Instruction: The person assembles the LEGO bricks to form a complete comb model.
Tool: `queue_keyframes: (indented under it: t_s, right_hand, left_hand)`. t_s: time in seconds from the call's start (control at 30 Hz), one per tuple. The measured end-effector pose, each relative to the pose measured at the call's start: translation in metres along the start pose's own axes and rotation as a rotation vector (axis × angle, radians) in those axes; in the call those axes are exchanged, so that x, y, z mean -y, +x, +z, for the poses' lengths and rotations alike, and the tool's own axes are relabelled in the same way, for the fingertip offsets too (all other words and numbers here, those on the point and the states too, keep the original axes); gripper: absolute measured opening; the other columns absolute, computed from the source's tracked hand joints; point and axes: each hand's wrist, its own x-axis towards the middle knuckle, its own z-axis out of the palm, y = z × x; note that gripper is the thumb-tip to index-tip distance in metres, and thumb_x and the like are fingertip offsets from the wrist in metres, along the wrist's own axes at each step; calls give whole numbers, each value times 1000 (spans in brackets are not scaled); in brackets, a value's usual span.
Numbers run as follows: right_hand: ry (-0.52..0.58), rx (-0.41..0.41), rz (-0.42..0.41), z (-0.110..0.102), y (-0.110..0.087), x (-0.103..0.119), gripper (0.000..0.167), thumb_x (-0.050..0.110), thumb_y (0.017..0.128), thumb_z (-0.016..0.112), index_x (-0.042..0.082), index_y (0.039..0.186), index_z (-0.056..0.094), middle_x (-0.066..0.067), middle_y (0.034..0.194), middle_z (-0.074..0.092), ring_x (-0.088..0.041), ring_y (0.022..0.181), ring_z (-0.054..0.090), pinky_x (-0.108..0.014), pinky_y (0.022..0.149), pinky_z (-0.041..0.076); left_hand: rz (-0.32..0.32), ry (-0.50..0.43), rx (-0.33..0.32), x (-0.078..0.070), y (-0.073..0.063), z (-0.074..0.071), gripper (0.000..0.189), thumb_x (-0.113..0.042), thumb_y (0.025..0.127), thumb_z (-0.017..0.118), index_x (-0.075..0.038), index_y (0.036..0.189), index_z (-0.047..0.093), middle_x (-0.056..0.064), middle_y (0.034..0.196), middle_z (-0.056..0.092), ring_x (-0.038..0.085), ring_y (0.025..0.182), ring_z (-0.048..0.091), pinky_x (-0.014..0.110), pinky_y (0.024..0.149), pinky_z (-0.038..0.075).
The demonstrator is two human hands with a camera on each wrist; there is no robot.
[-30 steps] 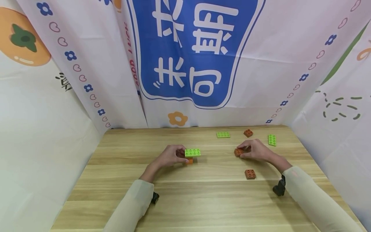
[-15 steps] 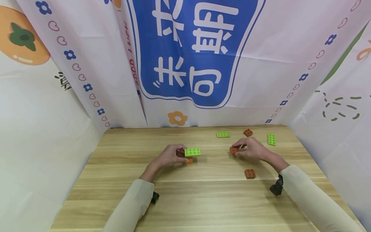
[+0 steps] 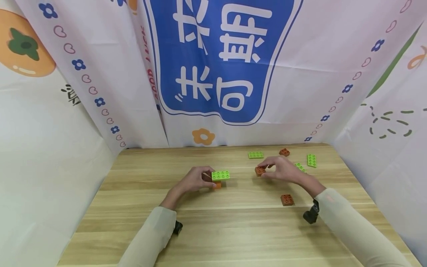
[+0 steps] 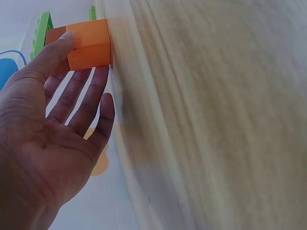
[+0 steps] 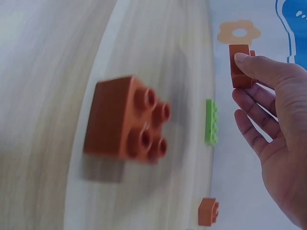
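My left hand [image 3: 195, 180] grips a small stack left of the table's middle, thumb on the near side and fingers behind. The stack has an orange brick [image 4: 91, 45] at the bottom, a reddish-brown brick [image 4: 55, 34] above it and a bright green eight-stud brick [image 3: 221, 175] on top, overhanging to the right. To the right, my right hand [image 3: 278, 168] pinches a reddish-brown four-stud brick [image 3: 260, 171] between thumb and fingers. In the right wrist view this held brick [image 5: 241, 64] appears raised off the table, studs facing up.
One loose reddish-brown brick [image 3: 287, 200] lies in front of my right hand. Behind are a flat green brick [image 3: 255, 155], another reddish-brown brick [image 3: 284, 152] and a green brick [image 3: 311, 160]. My right wrist partly hides another green brick [image 3: 300, 167]. A printed cloth [image 3: 146, 129] hangs behind the table.
My right hand has moved left with the reddish-brown brick, closer to the stack. A green brick behind the right wrist has come into view. My left hand and the stack stay put.
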Motion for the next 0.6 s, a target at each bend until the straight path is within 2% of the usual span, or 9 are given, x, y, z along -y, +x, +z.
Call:
queue_keyframes:
  t_s: [0.2, 0.4, 0.6]
  right_hand:
    - [7, -5, -42, 2, 9, 13, 37, 13, 86, 89, 9, 122, 79, -8, 118, 78, -27, 107, 75, -45, 91, 62]
    - [-28, -21, -80, 3, 19, 26, 37, 19, 86, 91, 11, 120, 80, -7, 117, 79, -27, 109, 75, -47, 91, 61]
    - [-27, -34, -141, 7, 28, 32, 36, 18, 86, 90, 9, 119, 80, -7, 116, 79, -30, 109, 75, -49, 93, 60]
  left_hand:
    - [8, -20, 4, 0, 1, 0, 34, -9, 89, 86, -11, 120, 71, 6, 112, 71, 24, 106, 74, 40, 92, 61]
    - [24, -28, 4, 0, 1, 0, 35, -9, 89, 87, -11, 121, 71, 8, 113, 71, 27, 107, 74, 43, 94, 61]
    - [36, -28, -1, 0, 2, 0, 35, -8, 89, 87, -11, 120, 71, 9, 115, 72, 25, 105, 74, 41, 93, 61]
